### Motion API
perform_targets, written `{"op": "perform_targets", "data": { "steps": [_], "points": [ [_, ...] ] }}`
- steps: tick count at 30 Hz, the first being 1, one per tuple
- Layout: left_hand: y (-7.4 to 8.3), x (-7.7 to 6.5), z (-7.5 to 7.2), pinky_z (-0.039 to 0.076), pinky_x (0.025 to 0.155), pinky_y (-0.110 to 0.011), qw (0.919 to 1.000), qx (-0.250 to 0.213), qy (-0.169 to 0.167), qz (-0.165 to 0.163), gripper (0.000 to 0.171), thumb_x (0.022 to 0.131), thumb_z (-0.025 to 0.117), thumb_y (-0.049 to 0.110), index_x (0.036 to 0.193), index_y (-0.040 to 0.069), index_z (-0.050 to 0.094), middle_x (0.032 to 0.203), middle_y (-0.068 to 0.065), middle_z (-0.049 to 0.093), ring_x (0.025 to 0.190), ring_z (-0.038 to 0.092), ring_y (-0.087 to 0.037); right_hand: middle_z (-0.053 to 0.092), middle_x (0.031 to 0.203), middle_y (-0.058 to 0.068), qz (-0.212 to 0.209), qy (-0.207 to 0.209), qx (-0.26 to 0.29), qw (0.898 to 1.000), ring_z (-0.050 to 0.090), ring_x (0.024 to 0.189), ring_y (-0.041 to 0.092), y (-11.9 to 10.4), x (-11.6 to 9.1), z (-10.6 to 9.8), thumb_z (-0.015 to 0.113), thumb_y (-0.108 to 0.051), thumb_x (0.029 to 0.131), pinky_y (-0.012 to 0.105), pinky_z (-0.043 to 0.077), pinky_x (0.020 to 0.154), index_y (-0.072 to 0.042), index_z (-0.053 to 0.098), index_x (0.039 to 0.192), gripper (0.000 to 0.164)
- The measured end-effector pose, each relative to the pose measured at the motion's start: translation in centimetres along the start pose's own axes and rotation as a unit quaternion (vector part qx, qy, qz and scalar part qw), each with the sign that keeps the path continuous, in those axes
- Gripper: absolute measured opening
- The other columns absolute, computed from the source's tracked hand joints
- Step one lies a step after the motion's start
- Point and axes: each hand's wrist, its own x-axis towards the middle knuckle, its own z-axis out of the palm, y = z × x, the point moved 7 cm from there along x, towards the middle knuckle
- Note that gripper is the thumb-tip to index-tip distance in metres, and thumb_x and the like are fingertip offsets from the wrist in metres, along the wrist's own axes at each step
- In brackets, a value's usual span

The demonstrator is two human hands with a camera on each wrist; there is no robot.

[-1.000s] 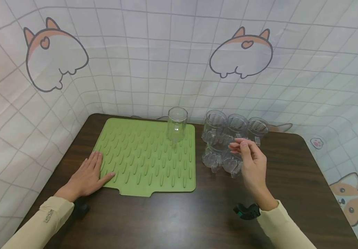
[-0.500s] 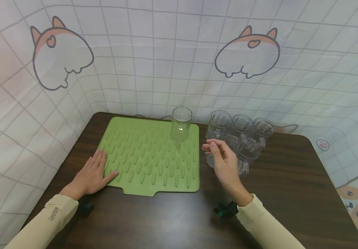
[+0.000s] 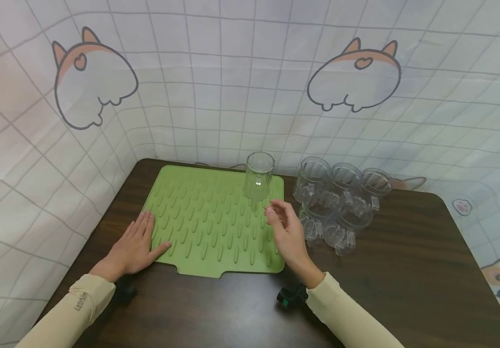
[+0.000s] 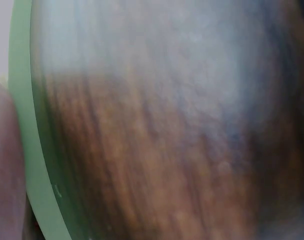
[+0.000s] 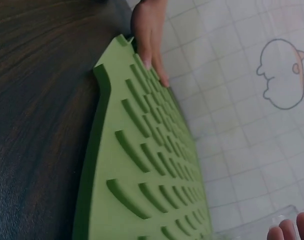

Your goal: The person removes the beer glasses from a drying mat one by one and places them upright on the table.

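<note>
A green ridged drying mat (image 3: 215, 217) lies on the dark wooden table. My left hand (image 3: 134, 246) rests on the mat's left edge, fingers stretched and thumb spread. The left wrist view catches the mat's edge (image 4: 22, 110) and part of that hand. Over the mat's right side is my right hand (image 3: 288, 237), fingers loosely bent around nothing. Just beyond its fingertips (image 5: 287, 230), a clear glass mug (image 3: 259, 176) stands on the mat's back right corner. Right of the hand, several clear mugs (image 3: 345, 208) stand close together in two rows, handles toward me.
A white gridded cloth (image 3: 215, 96) with cartoon dogs hangs behind and along both sides of the table (image 3: 406, 270). A small black device (image 3: 292, 296) sits at my right wrist.
My right hand has travelled left, from in front of the mugs to over the mat's right edge. The left hand stays on the mat. The head view has shifted slightly.
</note>
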Motion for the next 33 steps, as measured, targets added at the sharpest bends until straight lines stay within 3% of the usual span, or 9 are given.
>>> {"op": "perform_targets", "data": {
  "steps": [3, 9, 14, 20, 27, 33],
  "points": [
    [0.0, 0.0, 0.0, 0.015, 0.128, -0.068, 1.0000, 0.004, 0.002, -0.001, 0.102, 0.104, 0.046, 0.063, 0.161, -0.013, 0.009, 0.170, -0.036, 0.007, 0.159, 0.008, -0.052, 0.064, 0.135, 0.015, 0.015, 0.010, 0.005, 1.000, 0.065, 0.122, 0.032, 0.8, 0.2, 0.4, 0.054, -0.027, 0.109, 0.032, 0.058, 0.099, -0.012, 0.054, 0.143, 0.037],
    [0.1, -0.1, 0.0, 0.015, 0.128, -0.068, 1.0000, 0.003, 0.004, 0.001, 0.101, 0.104, 0.046, 0.062, 0.161, -0.014, 0.011, 0.170, -0.036, 0.007, 0.159, 0.009, -0.052, 0.057, 0.143, 0.012, 0.032, 0.032, 0.006, 0.999, 0.058, 0.134, 0.029, 1.8, 0.8, 0.7, 0.056, -0.033, 0.108, 0.050, 0.050, 0.110, -0.015, 0.050, 0.147, 0.044],
    [-0.6, 0.1, 0.6, 0.012, 0.129, -0.068, 1.0000, -0.002, 0.001, -0.002, 0.105, 0.103, 0.044, 0.066, 0.161, -0.013, 0.008, 0.171, -0.034, 0.004, 0.160, 0.006, -0.051, 0.055, 0.146, 0.012, 0.034, 0.039, 0.009, 0.999, 0.056, 0.137, 0.030, 2.3, 1.6, 1.1, 0.056, -0.034, 0.108, 0.054, 0.048, 0.111, -0.013, 0.048, 0.150, 0.048],
    [-1.2, 0.4, 1.2, 0.012, 0.128, -0.068, 1.0000, -0.004, 0.006, 0.000, 0.107, 0.102, 0.042, 0.069, 0.162, -0.011, 0.006, 0.171, -0.033, 0.002, 0.161, 0.005, -0.050, 0.056, 0.145, 0.012, 0.038, 0.039, 0.016, 0.998, 0.056, 0.136, 0.031, 2.9, 2.2, 1.7, 0.057, -0.035, 0.107, 0.055, 0.048, 0.111, -0.011, 0.048, 0.150, 0.050],
    [-0.2, 0.0, 0.3, 0.015, 0.128, -0.068, 0.9998, -0.007, 0.018, 0.002, 0.102, 0.103, 0.049, 0.062, 0.161, -0.012, 0.011, 0.170, -0.035, 0.008, 0.160, 0.009, -0.050, 0.059, 0.144, 0.012, 0.040, 0.042, 0.035, 0.998, 0.058, 0.135, 0.029, 3.4, 2.8, 2.2, 0.058, -0.031, 0.107, 0.052, 0.050, 0.112, -0.012, 0.055, 0.145, 0.043],
    [0.1, -0.1, 0.0, 0.016, 0.128, -0.067, 0.9999, 0.008, 0.008, -0.004, 0.101, 0.103, 0.046, 0.063, 0.161, -0.012, 0.011, 0.170, -0.034, 0.009, 0.160, 0.010, -0.051, 0.061, 0.143, 0.020, 0.052, 0.041, 0.050, 0.997, 0.058, 0.136, 0.033, 3.3, 3.3, 3.0, 0.057, -0.023, 0.108, 0.053, 0.048, 0.115, -0.005, 0.056, 0.142, 0.039]
  ]
}}
